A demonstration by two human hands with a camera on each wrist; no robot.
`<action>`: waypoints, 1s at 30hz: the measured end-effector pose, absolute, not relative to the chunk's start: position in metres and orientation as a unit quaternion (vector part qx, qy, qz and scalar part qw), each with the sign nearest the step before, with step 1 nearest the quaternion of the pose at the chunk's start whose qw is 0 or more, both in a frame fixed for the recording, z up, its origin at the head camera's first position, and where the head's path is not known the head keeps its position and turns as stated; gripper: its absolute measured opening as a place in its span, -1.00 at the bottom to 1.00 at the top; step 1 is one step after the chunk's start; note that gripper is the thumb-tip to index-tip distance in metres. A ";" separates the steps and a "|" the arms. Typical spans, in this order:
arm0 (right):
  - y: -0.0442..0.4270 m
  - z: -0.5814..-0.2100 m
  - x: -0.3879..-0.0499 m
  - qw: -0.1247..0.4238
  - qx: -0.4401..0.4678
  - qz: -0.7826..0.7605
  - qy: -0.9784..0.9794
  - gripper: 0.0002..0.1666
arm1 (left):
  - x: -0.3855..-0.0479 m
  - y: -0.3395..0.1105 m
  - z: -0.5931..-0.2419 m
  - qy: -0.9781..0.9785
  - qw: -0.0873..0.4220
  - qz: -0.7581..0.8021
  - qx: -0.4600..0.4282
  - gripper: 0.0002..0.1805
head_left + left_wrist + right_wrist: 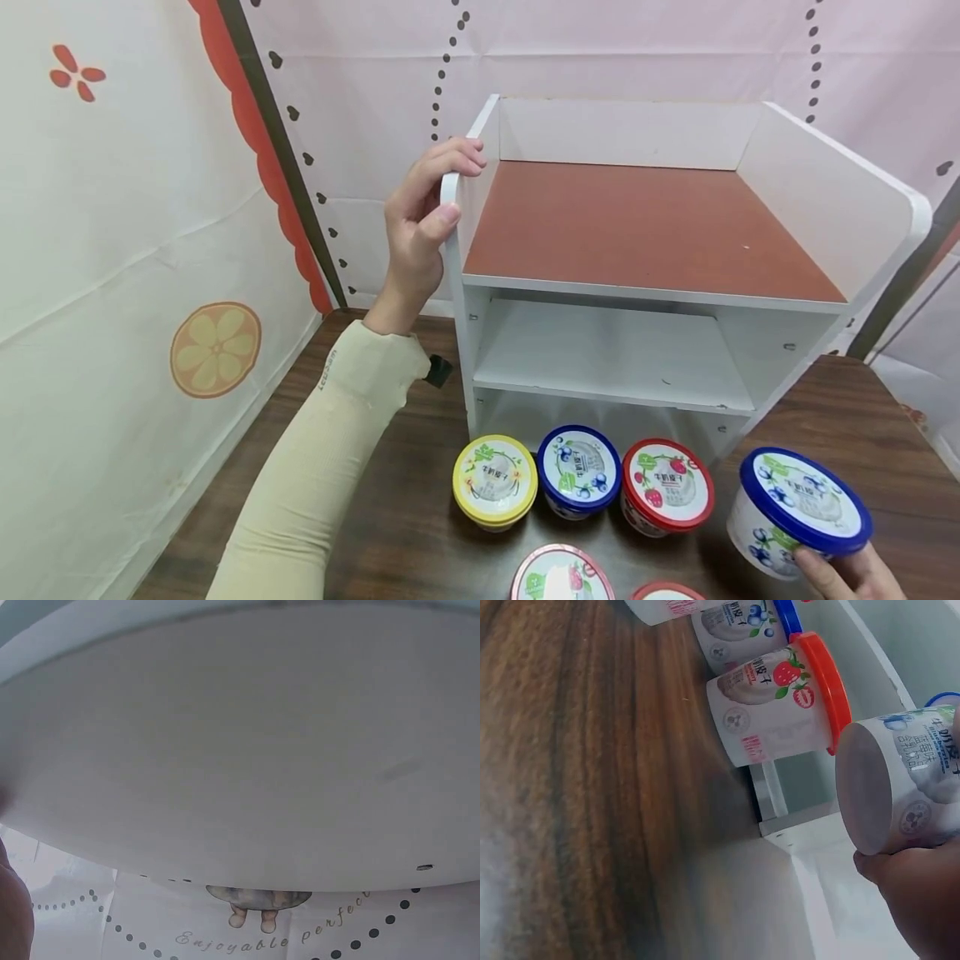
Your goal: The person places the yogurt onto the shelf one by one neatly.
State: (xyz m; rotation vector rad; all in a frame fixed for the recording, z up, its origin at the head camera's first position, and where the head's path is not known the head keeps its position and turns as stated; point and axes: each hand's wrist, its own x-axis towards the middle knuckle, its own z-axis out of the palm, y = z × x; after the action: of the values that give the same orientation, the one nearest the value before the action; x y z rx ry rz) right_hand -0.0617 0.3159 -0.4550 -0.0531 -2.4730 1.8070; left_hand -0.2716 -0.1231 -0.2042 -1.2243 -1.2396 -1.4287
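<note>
In the head view my left hand [427, 212] grips the top edge of the left side panel of a white shelf unit [474, 242] with a brown top board. My right hand [855, 575], at the lower right, holds a blue-lidded tub [772, 533], slightly tilted, to the right of the red-lidded tub [667, 487]. The right wrist view shows that held tub [919, 780] from its base, with the right hand [922, 892] around its side. A blue-lidded tub [578, 471] and a yellow-lidded tub [495, 483] stand in the same row before the unit.
Nearer the front edge of the head view are a pink-rimmed tub [562, 575] and a partly cut-off red-lidded one [667, 593]. The dark wooden table [390, 517] extends on both sides of the unit. Patterned cloth [135, 208] hangs at the left and behind.
</note>
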 end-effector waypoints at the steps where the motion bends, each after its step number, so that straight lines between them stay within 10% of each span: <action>1: 0.315 -0.454 -0.062 0.041 -0.018 0.575 -0.817 -0.44 | -0.271 -0.123 -0.204 -0.496 0.430 -0.573 -0.491 -0.57; 30: 0.294 -0.438 -0.059 0.104 0.096 0.680 -0.719 -0.36 | -0.273 -0.123 -0.204 -0.490 0.432 -0.570 -0.498 -0.57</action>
State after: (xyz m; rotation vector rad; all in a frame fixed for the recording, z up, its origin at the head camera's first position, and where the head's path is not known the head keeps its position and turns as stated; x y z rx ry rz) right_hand -0.0588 0.2940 -0.4377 0.2830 -2.1207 2.0053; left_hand -0.2730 -0.1234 -0.2043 -1.2403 -1.2212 -1.4217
